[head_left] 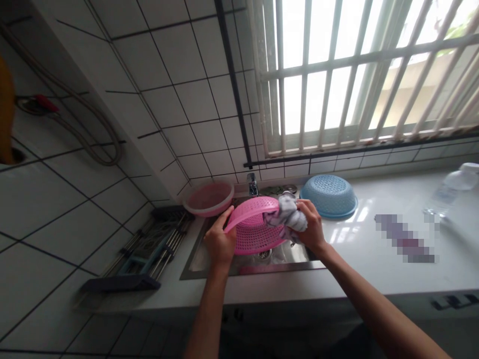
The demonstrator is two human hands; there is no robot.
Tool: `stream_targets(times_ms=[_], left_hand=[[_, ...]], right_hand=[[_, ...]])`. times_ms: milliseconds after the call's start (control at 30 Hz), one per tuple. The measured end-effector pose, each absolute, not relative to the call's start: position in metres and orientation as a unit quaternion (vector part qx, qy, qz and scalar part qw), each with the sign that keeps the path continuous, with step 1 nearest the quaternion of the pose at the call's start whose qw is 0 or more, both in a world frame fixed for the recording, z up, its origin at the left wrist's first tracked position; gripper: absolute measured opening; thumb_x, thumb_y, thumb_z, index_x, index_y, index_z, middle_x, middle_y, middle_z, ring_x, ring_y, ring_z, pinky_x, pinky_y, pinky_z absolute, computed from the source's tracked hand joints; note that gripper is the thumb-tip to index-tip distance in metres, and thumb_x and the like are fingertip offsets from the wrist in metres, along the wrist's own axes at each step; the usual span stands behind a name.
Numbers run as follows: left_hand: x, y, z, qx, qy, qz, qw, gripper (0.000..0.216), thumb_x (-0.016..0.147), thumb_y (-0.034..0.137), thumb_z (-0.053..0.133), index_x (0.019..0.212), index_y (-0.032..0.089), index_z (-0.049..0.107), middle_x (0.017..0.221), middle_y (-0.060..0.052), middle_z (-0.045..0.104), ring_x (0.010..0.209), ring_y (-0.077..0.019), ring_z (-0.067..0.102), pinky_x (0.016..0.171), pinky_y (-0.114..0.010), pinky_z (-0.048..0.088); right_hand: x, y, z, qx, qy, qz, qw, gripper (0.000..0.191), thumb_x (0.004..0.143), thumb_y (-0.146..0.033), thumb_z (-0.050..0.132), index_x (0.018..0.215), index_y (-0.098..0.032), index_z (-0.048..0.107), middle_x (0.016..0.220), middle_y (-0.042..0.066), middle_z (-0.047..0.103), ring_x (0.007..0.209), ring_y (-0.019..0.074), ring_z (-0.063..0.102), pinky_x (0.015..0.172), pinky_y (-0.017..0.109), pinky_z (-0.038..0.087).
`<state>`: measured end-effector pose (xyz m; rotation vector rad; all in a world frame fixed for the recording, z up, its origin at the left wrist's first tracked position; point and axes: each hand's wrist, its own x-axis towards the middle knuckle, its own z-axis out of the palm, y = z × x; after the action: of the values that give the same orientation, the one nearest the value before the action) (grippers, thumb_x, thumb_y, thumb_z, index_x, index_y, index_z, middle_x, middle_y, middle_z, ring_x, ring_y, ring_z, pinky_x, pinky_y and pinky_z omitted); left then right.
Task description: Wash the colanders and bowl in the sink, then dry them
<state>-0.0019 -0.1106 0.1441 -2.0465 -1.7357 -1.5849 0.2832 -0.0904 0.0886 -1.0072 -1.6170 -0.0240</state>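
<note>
My left hand (221, 240) grips the left rim of a pink plastic colander (258, 238), which is tilted on its side above the sink (194, 262). In my right hand (312, 228) is a bunched grey-and-white cloth (290, 213), pressed against the colander's right rim. The cloth covers part of that rim and some of my right fingers. Beneath the colander, the drain and part of the steel basin show.
A pink basin (209, 197) stands left of the faucet (252, 184). An upturned blue colander (329, 197) rests on the counter to the right, with a clear plastic bottle (451, 189) farther right. A folded rack (144, 254) lies left of the sink.
</note>
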Motion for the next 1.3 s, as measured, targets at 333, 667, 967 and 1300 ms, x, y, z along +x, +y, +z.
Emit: stream_targets(times_ms=[333, 667, 967, 1300], left_hand=[[0.033, -0.116, 0.133, -0.742, -0.486, -0.461, -0.02, 0.044, 0.097, 0.014, 0.058, 0.131, 0.032, 0.079, 0.138, -0.001, 0.077, 0.14, -0.0277, 0.066, 0.122, -0.047, 0.052], [-0.001, -0.114, 0.108, -0.519, -0.565, -0.641, -0.021, 0.065, 0.08, 0.05, 0.089, 0.134, 0.02, 0.07, 0.146, -0.016, 0.067, 0.135, -0.0317, 0.063, 0.12, -0.049, 0.048], [0.052, -0.173, 0.148, -0.193, -0.391, -0.715, -0.546, 0.044, 0.103, 0.056, 0.062, 0.115, 0.016, 0.075, 0.124, -0.016, 0.076, 0.115, -0.0266, 0.074, 0.1, -0.039, 0.061], [-0.005, -0.188, 0.199, -0.502, -0.448, -0.618, -0.406, 0.044, 0.08, 0.045, 0.093, 0.114, 0.021, 0.079, 0.11, -0.012, 0.082, 0.121, -0.0337, 0.074, 0.113, -0.044, 0.058]], right_hand=[[0.268, -0.104, 0.111, -0.392, -0.766, -0.109, 0.497, 0.03, 0.09, -0.015, 0.069, 0.117, -0.029, 0.071, 0.132, 0.01, 0.069, 0.113, 0.0323, 0.063, 0.095, 0.048, 0.058], [0.276, -0.096, 0.088, -0.45, -0.637, -0.035, 0.625, 0.034, 0.081, -0.029, 0.08, 0.112, -0.027, 0.066, 0.12, 0.011, 0.067, 0.107, 0.0342, 0.065, 0.091, 0.05, 0.058], [0.257, -0.149, 0.089, -0.365, -0.702, -0.106, 0.602, 0.022, 0.093, -0.014, 0.069, 0.111, -0.028, 0.07, 0.122, 0.011, 0.067, 0.111, 0.0308, 0.065, 0.093, 0.05, 0.058], [0.285, -0.155, 0.079, -0.432, -0.408, 0.419, 0.687, 0.04, 0.082, -0.063, 0.08, 0.094, -0.026, 0.073, 0.077, 0.004, 0.073, 0.071, 0.0279, 0.073, 0.06, 0.04, 0.065]])
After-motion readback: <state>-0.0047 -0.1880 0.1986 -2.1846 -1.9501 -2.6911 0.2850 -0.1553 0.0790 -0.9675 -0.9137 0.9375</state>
